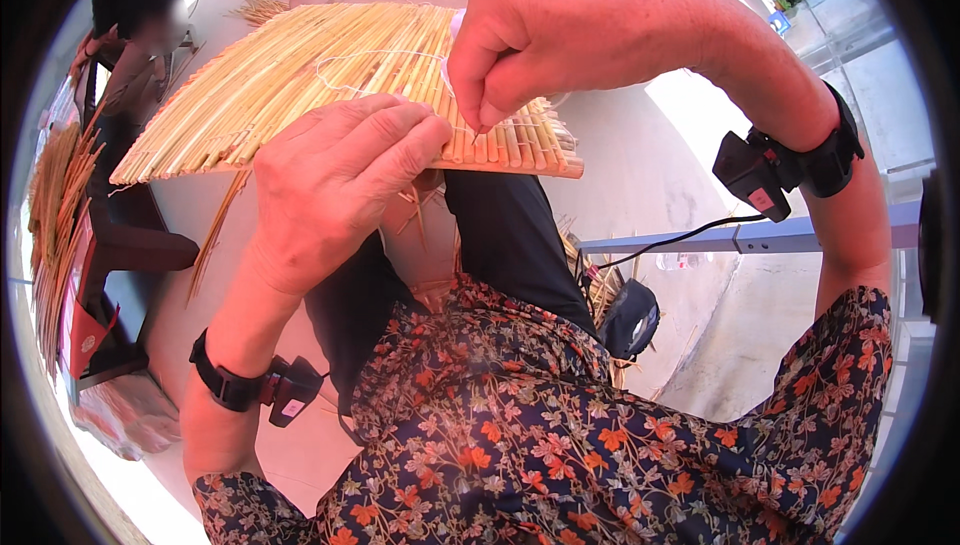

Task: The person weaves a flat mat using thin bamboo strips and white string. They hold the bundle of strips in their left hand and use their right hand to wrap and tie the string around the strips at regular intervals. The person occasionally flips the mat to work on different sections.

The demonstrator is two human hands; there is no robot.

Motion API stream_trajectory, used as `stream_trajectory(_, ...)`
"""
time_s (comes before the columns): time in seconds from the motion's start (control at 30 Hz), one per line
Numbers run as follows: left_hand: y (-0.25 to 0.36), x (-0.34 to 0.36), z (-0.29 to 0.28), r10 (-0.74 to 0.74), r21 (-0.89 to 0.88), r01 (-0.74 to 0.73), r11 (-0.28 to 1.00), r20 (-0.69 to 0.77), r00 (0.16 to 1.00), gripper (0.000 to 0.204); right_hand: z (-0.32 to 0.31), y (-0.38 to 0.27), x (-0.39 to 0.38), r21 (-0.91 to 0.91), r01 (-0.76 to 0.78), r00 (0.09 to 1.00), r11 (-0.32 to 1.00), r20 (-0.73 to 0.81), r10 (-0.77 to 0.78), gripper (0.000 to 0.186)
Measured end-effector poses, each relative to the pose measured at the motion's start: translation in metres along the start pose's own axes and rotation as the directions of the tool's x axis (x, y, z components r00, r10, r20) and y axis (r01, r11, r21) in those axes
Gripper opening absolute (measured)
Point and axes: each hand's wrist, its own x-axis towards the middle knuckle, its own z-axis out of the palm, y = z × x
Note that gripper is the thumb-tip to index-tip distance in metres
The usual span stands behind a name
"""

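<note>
A mat of pale yellow reeds (290,75), laid side by side, spans the space in front of me above my knees. My left hand (335,165) is closed on its near edge, fingers over the top; the thumb is hidden. Just right of it, my right hand (560,35) pinches at the mat's near right part, a thin, needle-like dark tip showing under its fingertips. White thread (325,70) lies in a loose loop over the reeds and runs toward the right hand. Rows of stitching cross the reeds near the right end. Something white is partly hidden behind the right fingers.
Long loose stalks (60,235) lean at the far left beside a dark chair-like frame (135,245). A seated person (135,45) is at upper left. To the right run a metal bar (680,243) and a black cable (660,245), with a dark bag-like thing (632,320) below.
</note>
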Motion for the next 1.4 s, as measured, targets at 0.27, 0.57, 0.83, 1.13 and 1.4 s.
stream_trajectory(0.27,-0.015,0.041,-0.119,-0.128,-0.128,0.139,0.982,0.089,0.988,0.035,-0.072,-0.041,0.016,0.453,0.101,0.99,0.886,0.042,-0.135,0.017)
stream_trajectory(0.57,-0.002,0.068,-0.179,-0.231,-0.262,0.261,0.929,0.14,0.963,0.033,-0.075,-0.059,0.017,0.329,0.41,0.906,0.85,-0.254,-0.339,0.019)
stream_trajectory(0.83,-0.017,0.046,-0.179,-0.255,-0.338,0.283,0.898,0.126,0.959,0.034,-0.09,-0.091,0.032,0.104,0.221,0.971,0.97,-0.112,-0.209,0.019)
stream_trajectory(1.13,-0.019,0.037,-0.177,-0.136,-0.28,0.162,0.946,0.111,0.985,0.032,-0.08,-0.094,0.041,-0.047,0.43,0.901,0.902,-0.044,-0.432,0.017)
stream_trajectory(1.4,-0.022,0.036,-0.174,-0.219,-0.415,0.242,0.877,0.103,0.97,0.033,-0.085,-0.091,0.049,-0.196,0.451,0.889,0.871,0.011,-0.458,0.02)
